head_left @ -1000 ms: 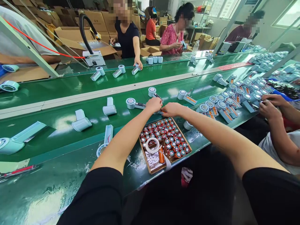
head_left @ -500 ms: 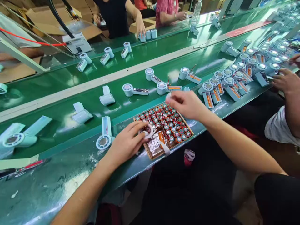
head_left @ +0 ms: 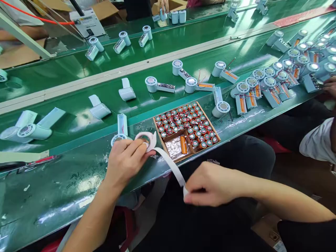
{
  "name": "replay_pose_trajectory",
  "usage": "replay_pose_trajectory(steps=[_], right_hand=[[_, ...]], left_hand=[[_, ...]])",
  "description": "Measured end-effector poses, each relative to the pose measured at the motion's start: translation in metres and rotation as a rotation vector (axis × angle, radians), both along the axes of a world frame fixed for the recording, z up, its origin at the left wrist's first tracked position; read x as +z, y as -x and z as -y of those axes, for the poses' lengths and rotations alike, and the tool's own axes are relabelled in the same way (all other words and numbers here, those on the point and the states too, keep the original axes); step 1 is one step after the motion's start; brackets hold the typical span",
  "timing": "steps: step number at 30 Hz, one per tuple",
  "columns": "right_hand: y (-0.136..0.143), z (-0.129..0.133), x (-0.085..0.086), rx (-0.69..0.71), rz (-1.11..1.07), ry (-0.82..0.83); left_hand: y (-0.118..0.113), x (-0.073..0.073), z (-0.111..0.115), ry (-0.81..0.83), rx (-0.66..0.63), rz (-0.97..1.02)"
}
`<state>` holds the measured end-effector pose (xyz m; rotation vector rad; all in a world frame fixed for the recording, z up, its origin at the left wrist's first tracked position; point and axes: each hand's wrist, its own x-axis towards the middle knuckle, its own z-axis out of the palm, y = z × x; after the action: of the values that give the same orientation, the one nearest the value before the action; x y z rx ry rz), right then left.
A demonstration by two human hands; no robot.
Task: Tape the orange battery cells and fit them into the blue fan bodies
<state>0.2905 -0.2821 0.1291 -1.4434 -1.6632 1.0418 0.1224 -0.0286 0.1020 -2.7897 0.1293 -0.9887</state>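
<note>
My left hand (head_left: 128, 159) is closed on a roll of white tape (head_left: 152, 140) above the bench edge. A strip of the tape (head_left: 170, 163) runs from the roll down to my right hand (head_left: 210, 183), which pinches its free end near my lap. Beside the roll, a shallow cardboard box (head_left: 180, 160) holds many upright battery cells (head_left: 195, 128) with red wires. One orange cell (head_left: 183, 144) lies on its side in the box's near-left part. A light-blue fan-like housing (head_left: 122, 127) stands just behind my left hand, partly covered by it.
Several light-blue housings (head_left: 244, 87) crowd the right side, some with orange cells in their handles. Other housings (head_left: 99, 108) lie on the green conveyor belt (head_left: 86, 84). Red-handled scissors or pliers (head_left: 42, 161) lie at the left. A co-worker's arm (head_left: 329, 87) is at the right edge.
My right hand has moved from above the box down toward my lap, drawing out a tape strip. My left hand has shifted left with the roll, uncovering more of the box.
</note>
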Motion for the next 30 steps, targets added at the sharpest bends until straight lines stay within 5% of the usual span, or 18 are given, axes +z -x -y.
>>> replay_pose_trajectory(steps=[2, 4, 8, 12, 14, 18, 20, 25, 30], right_hand=[[0.001, -0.009, 0.004, -0.223, 0.057, 0.054], [0.004, -0.019, 0.008, -0.286, -0.013, 0.14], [0.017, -0.03, 0.011, -0.072, -0.208, 0.178], [0.013, -0.029, 0.017, 0.24, -0.175, 0.202], [0.004, -0.034, 0.024, 0.269, 0.009, 0.231], [-0.007, -0.058, 0.026, -0.114, 0.84, 0.199], [-0.008, -0.072, 0.017, -0.184, 1.136, 0.216], [-0.006, -0.096, -0.006, -0.167, 1.219, 0.304], [-0.007, -0.094, -0.004, -0.185, 1.174, 0.287]], left_hand=[[0.006, -0.002, 0.008, 0.035, -0.044, 0.012], [0.009, -0.002, 0.019, 0.085, -0.1, 0.014], [0.011, -0.003, 0.028, 0.18, -0.169, 0.013], [0.024, -0.014, 0.016, 0.171, -0.141, -0.023], [0.031, -0.023, 0.011, 0.149, -0.094, -0.009], [0.036, -0.036, 0.013, 0.167, -0.076, -0.033], [0.032, -0.038, 0.018, 0.178, -0.103, -0.044], [0.018, -0.033, 0.03, 0.195, -0.177, -0.059], [0.012, -0.026, 0.037, 0.191, -0.225, -0.092]])
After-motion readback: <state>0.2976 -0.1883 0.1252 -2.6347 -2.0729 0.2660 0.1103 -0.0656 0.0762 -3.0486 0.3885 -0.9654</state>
